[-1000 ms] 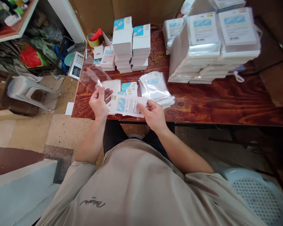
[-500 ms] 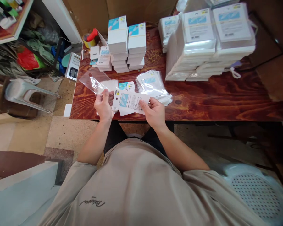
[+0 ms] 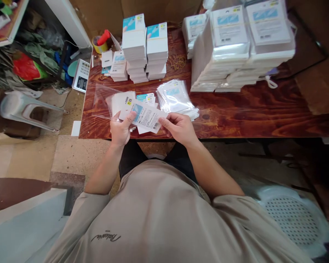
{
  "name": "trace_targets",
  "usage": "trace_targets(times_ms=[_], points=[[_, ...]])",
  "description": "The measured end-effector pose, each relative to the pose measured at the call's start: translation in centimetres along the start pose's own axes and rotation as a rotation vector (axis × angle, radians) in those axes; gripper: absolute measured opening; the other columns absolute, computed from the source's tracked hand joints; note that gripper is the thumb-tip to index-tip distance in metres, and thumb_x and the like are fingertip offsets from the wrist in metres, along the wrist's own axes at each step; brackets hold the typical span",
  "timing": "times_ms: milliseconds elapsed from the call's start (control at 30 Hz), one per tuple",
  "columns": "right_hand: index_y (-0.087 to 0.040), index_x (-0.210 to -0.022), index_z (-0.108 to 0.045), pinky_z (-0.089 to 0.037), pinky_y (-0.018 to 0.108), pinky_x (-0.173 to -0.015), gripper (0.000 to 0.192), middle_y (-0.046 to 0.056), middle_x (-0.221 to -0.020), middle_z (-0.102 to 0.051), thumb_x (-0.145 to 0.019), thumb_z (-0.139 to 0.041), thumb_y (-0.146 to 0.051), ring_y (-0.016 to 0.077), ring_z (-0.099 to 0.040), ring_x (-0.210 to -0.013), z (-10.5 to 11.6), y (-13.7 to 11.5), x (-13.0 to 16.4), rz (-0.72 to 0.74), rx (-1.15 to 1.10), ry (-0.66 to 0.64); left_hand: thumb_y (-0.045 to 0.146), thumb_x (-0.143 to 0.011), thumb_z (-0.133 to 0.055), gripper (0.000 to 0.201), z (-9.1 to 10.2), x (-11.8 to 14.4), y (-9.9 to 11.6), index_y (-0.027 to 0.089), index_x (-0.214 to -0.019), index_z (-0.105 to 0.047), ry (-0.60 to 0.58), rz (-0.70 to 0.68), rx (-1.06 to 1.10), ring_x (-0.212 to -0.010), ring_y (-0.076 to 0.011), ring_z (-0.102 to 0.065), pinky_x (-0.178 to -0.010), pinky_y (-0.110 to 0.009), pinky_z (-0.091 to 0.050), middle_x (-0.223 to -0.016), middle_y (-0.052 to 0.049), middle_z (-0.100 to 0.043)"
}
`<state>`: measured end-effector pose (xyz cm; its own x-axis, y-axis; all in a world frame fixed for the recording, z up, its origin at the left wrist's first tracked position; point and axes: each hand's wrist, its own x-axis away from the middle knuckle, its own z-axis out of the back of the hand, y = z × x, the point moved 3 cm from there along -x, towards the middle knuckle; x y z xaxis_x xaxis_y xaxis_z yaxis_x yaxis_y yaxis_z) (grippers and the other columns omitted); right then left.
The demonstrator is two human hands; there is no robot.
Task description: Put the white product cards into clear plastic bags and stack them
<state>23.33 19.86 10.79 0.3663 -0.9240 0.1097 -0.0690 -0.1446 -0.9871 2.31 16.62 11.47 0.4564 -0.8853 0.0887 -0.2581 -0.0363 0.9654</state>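
Left hand (image 3: 121,128) pinches clear bag (image 3: 102,100) and card (image 3: 144,117) over the tabletop (image 3: 235,109) edge, right hand (image 3: 179,128) pinches the card's near end; risk: limp bag mouth collapses, card corner snags or creases.

On the white card (image 3: 122,100) at the centre left of the frame, a yellow corner label reads "1000". The grey shirt (image 3: 164,219) at the bottom of the frame carries a dark script logo, seen upside down and too small to spell out. The print and barcode on the printed card (image 3: 145,117) at the centre are too small to read, as are the labels on the stacked packs (image 3: 230,40) at the upper right.
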Motion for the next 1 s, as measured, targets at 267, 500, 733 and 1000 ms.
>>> trace_targets(times_ms=[267,500,733,1000], points=[[-0.020,-0.074,-0.060,-0.049,0.028,-0.056,0.049,0.001,-0.070,-0.065,-0.077,-0.079,-0.064,0.0132,-0.056,-0.060,-1.9,-0.8,-0.7,0.195,0.239,0.120,0.039,-0.068,-0.093,0.042,-1.6,2.2,-1.8,0.020,-0.100,-0.074,-0.171,0.076,0.015,-0.099,-0.0267,-0.075,-0.080,-0.038,-0.064,-0.105,-0.008,-0.077],[-0.021,-0.128,-0.056,-0.051,0.030,-0.072,0.048,0.003,-0.095,-0.070,-0.090,-0.067,-0.047,0.0155,-0.062,-0.078,-0.6,0.3,-2.2,0.277,0.339,0.174,0.051,-0.069,-0.090,0.049,-0.6,1.1,-0.3,0.016,-0.099,-0.072,-0.342,0.188,-0.356,-0.061,-0.0224,-0.068,-0.056,-0.035,-0.054,-0.082,-0.009,-0.073],[-0.009,-0.125,-0.060,-0.044,0.050,-0.095,0.041,0.021,-0.114,-0.066,-0.091,-0.058,-0.033,0.0346,-0.057,-0.111,5.5,2.0,-5.4,0.129,1.072,0.709,0.046,-0.073,-0.085,0.046,6.1,-6.6,0.7,0.017,-0.098,-0.059,0.203,-0.125,-1.256,-0.114,-0.0360,-0.061,-0.105,-0.052,-0.044,-0.109,-0.017,-0.066],[-0.015,-0.114,-0.072,-0.038,0.043,-0.098,0.037,0.015,-0.122,-0.069,-0.092,-0.069,-0.045,0.0319,-0.054,-0.118,-3.0,0.0,-3.2,0.607,1.264,-0.277,0.033,-0.057,-0.094,0.058,9.7,-9.2,0.0,0.018,-0.101,-0.058,0.229,0.058,-1.100,-0.098,-0.0278,-0.066,-0.088,-0.041,-0.051,-0.103,-0.012,-0.067]])
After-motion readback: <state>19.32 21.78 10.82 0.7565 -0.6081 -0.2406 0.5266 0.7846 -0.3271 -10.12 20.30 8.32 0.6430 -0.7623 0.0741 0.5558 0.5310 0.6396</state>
